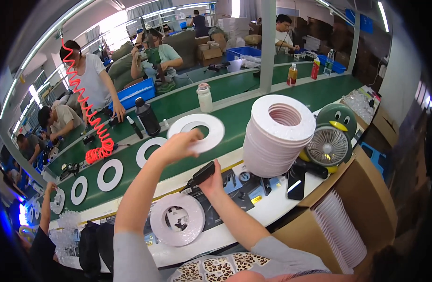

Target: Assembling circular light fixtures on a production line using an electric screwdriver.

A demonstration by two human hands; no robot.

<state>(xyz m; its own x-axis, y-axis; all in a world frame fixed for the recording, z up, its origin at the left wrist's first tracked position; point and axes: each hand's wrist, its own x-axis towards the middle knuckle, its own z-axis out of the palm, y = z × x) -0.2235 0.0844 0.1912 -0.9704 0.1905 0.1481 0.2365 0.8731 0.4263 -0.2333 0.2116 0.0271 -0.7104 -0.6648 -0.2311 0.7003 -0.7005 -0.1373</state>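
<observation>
My left hand is over the green belt, its fingers curled at the near edge and hole of a flat white ring. The ring looks raised, with its underside hidden. Lower and to the right, my right hand grips a black oblong device with a narrow end pointing left. Below both hands lies another white ring, wrapped in shiny film, with small dark parts showing in its hole. To the right of my right hand rises a tall stack of white rings.
Several rings lie along the green conveyor belt. Around me stand a white jar, a black bottle, a penguin-shaped fan, a phone and a cardboard box. A red coiled hose hangs left; co-workers sit opposite.
</observation>
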